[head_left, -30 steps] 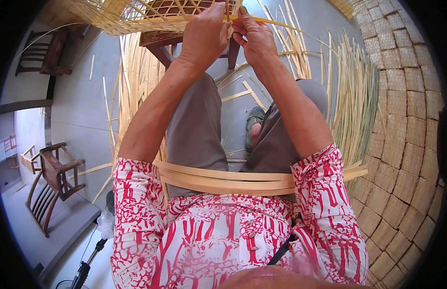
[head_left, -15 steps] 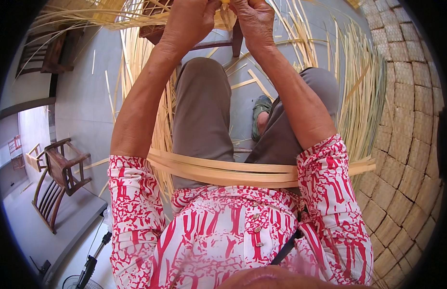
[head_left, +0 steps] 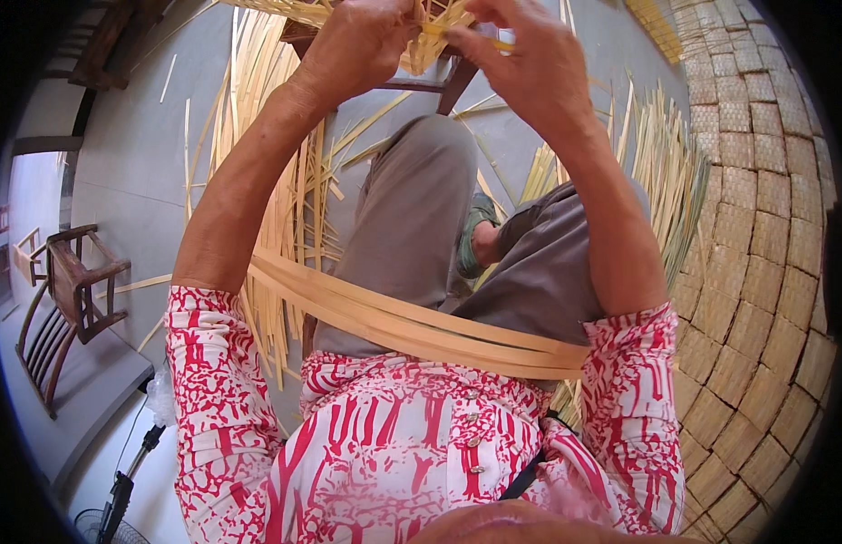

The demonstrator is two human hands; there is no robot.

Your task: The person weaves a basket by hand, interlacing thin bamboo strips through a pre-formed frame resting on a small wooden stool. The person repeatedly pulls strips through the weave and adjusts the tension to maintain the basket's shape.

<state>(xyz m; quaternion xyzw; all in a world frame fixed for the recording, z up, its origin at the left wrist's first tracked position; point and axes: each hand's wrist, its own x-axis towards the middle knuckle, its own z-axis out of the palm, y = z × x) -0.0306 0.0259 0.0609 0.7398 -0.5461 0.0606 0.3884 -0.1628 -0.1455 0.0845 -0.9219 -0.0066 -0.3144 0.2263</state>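
Note:
At the top edge, my left hand [head_left: 371, 45] is closed on the edge of a woven bamboo piece [head_left: 424, 56], whose far part runs out of view. To the right of it, my right hand [head_left: 539, 72] pinches a narrow yellow strip [head_left: 502, 45] between thumb and fingers. The strip stretches from the weave toward my right palm. Part of the weave is hidden behind my left fingers. Across my lap lie several long, flat bamboo strips [head_left: 394, 326], passing under both forearms.
Loose bamboo strips [head_left: 285, 181] spread over the floor left of my legs, with another bundle [head_left: 661, 172] on the right. A dark wooden stool [head_left: 457, 82] stands beyond my knees. Stacked woven squares [head_left: 756, 227] line the right side. A wooden chair [head_left: 76, 281] is at far left.
My right hand has moved right, away from my left hand, and its fingers have turned, with the yellow strip now showing between. The strips on my lap slant more, and the view has shifted.

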